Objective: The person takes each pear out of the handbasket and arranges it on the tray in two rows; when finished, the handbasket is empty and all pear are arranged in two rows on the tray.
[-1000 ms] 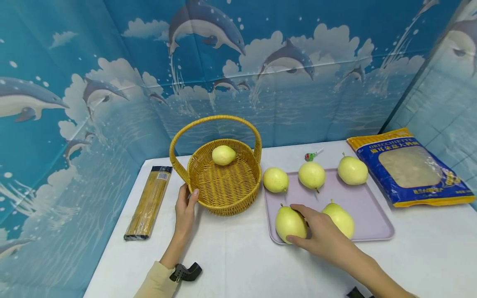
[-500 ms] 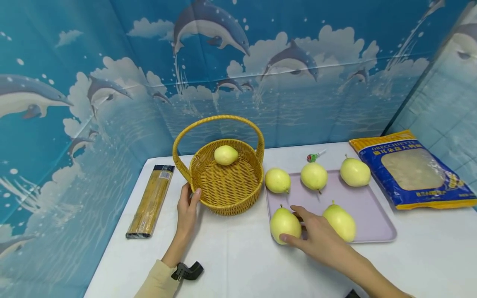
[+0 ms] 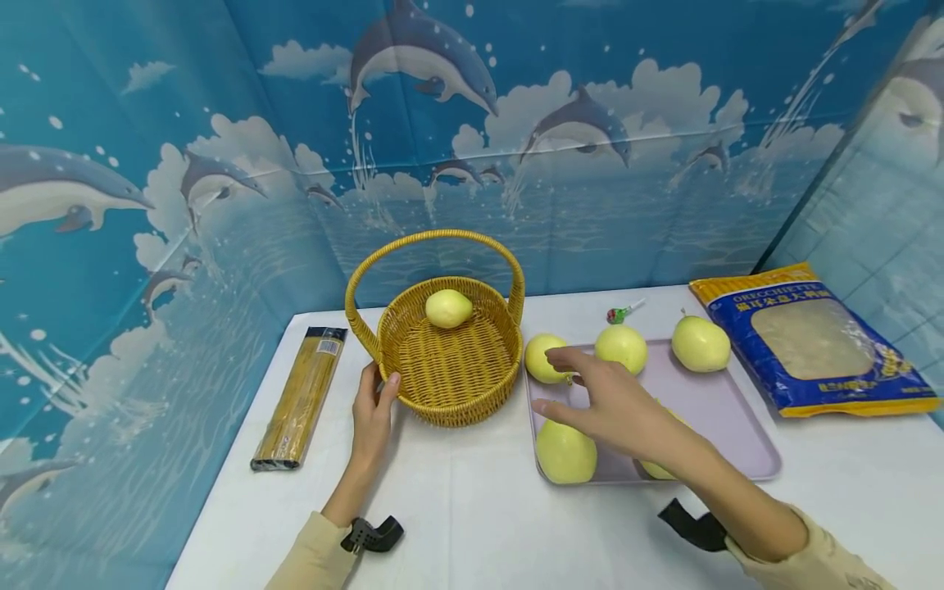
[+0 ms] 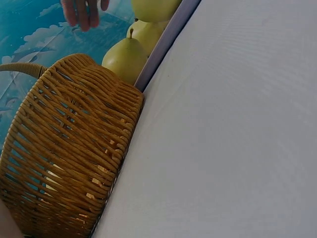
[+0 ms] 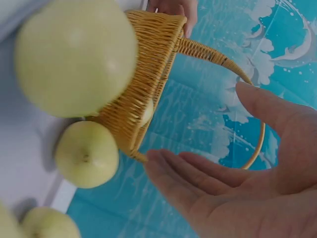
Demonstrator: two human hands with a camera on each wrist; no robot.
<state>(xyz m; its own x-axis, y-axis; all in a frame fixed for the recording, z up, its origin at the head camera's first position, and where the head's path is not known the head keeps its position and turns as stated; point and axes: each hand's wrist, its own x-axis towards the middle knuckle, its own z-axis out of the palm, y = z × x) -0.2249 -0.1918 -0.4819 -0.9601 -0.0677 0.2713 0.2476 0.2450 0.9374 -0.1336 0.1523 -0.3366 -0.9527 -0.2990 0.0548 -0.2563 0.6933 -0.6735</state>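
A yellow-brown wicker basket [image 3: 457, 377] with a tall handle stands at the middle of the table, one pear [image 3: 448, 309] inside. My left hand [image 3: 371, 418] grips its front-left rim, thumb at the edge and fingers outside the wall. My right hand [image 3: 612, 406] hovers over the lilac tray [image 3: 726, 418] with fingers spread, holding nothing; the right wrist view shows the same hand [image 5: 223, 193] apart from the pears. Below it sits the front-left pear [image 3: 566, 455]. Another front pear [image 3: 655, 469] is mostly hidden by the hand. Several pears [image 3: 622, 347] line the tray's back edge.
A packet of long dry pasta [image 3: 301, 397] lies left of the basket. On the right is a blue and yellow bag of orecchiette [image 3: 819, 344]. Behind the tray lies a wrapped lollipop [image 3: 618, 315]. A dolphin-print curtain [image 3: 442, 123] closes off the back and sides.
My right hand shifted the front-left pear slightly left, then let go of it and rose up and away. My left hand stays on the basket rim.
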